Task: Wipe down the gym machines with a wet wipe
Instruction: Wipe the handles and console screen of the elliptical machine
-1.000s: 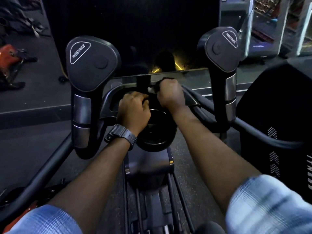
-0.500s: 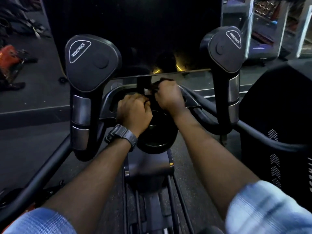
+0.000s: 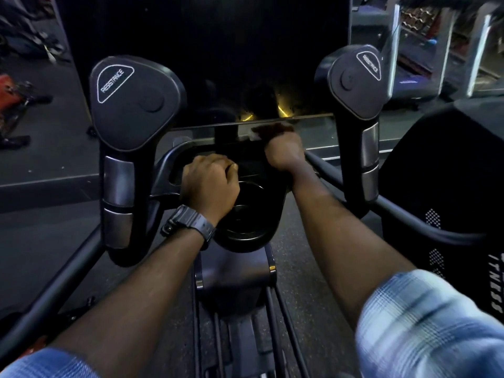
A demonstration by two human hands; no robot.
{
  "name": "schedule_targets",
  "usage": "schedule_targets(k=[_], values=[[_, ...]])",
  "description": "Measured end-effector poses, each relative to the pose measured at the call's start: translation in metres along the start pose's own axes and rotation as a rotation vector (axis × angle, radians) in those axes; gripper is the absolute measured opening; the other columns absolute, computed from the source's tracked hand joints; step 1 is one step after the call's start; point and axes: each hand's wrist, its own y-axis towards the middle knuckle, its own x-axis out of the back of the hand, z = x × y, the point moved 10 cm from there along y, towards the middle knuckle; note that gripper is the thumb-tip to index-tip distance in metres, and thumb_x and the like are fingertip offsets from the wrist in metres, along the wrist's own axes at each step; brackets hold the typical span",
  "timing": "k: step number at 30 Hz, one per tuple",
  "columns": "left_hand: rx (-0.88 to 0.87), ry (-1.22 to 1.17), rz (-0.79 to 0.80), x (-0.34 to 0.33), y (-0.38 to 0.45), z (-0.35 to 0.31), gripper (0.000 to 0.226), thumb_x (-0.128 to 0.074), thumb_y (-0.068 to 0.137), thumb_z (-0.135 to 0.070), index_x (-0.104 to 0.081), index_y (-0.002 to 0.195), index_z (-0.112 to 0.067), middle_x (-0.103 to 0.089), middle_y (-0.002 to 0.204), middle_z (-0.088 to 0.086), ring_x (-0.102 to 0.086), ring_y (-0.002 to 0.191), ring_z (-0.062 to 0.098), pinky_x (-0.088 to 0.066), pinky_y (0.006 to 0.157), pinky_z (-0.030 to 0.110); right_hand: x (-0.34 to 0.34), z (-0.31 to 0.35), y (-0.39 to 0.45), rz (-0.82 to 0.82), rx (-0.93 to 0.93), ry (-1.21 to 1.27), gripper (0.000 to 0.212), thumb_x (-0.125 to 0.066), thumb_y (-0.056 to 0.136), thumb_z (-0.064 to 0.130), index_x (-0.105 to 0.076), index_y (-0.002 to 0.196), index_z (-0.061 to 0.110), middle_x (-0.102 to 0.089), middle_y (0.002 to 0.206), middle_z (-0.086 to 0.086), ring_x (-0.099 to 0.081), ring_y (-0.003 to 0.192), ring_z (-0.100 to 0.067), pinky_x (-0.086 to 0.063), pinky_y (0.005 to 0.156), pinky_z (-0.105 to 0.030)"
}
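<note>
I stand at a black cardio machine with a dark screen (image 3: 218, 64) and a console tray with a cup holder (image 3: 245, 214) below it. My right hand (image 3: 285, 152) grips a small pale wet wipe (image 3: 254, 137), mostly hidden by the fingers, and presses it at the screen's lower edge. My left hand (image 3: 210, 184), with a watch on the wrist, rests as a curled fist on the tray's left side; nothing shows in it. Two grips marked RESISTANCE rise beside my hands, the left grip (image 3: 136, 105) and the right grip (image 3: 354, 83).
The black housing of a neighbouring machine (image 3: 450, 173) stands close on the right. Curved black handlebars (image 3: 425, 225) run out to both sides. Orange equipment (image 3: 8, 85) lies on the dark floor at far left. A rack (image 3: 420, 17) stands at the back right.
My right hand has slid the wipe to the right along the screen's lower edge, away from my left hand. My left hand has stayed on the tray.
</note>
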Motion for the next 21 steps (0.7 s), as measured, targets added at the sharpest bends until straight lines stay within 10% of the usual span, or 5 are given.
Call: schedule_targets(k=[8,13,18,21], values=[[0.011,-0.023,-0.001,0.001,-0.001,0.002,0.023,-0.055,0.094,-0.026,-0.073,0.099,-0.014,-0.071,0.112,0.002,-0.058,0.107,0.027,-0.038,0.093,0.038,0.019,-0.051,-0.034,-0.172,-0.193,-0.064,0.028,-0.043,0.099,0.017,-0.065,0.11,0.004,-0.066,0.108,-0.016,-0.062,0.1,-0.034,-0.034,0.067,-0.028],[0.017,-0.013,0.009,0.0,-0.001,0.003,0.022,-0.056,0.093,-0.025,-0.074,0.102,-0.016,-0.07,0.113,-0.001,-0.057,0.107,0.026,-0.037,0.093,0.038,0.01,-0.029,-0.083,-0.397,0.151,-0.034,0.021,-0.053,0.089,0.008,-0.07,0.1,0.006,-0.066,0.098,-0.014,-0.063,0.095,-0.032,-0.049,0.082,-0.035],[0.005,-0.015,0.022,-0.002,-0.001,0.002,0.023,-0.055,0.092,-0.024,-0.073,0.104,-0.017,-0.07,0.115,-0.001,-0.056,0.109,0.025,-0.038,0.095,0.037,-0.022,-0.003,-0.038,0.089,0.092,0.107,0.028,-0.055,0.092,0.009,-0.069,0.116,0.014,-0.068,0.114,-0.007,-0.062,0.106,-0.02,-0.041,0.08,-0.01],[0.014,-0.03,0.018,0.0,0.0,0.005,0.023,-0.054,0.091,-0.023,-0.074,0.102,-0.018,-0.07,0.114,-0.002,-0.056,0.109,0.024,-0.037,0.096,0.036,-0.015,0.012,-0.076,0.084,0.204,0.084,0.037,-0.055,0.089,0.007,-0.068,0.118,0.024,-0.068,0.115,0.002,-0.062,0.107,-0.014,-0.045,0.092,-0.02]])
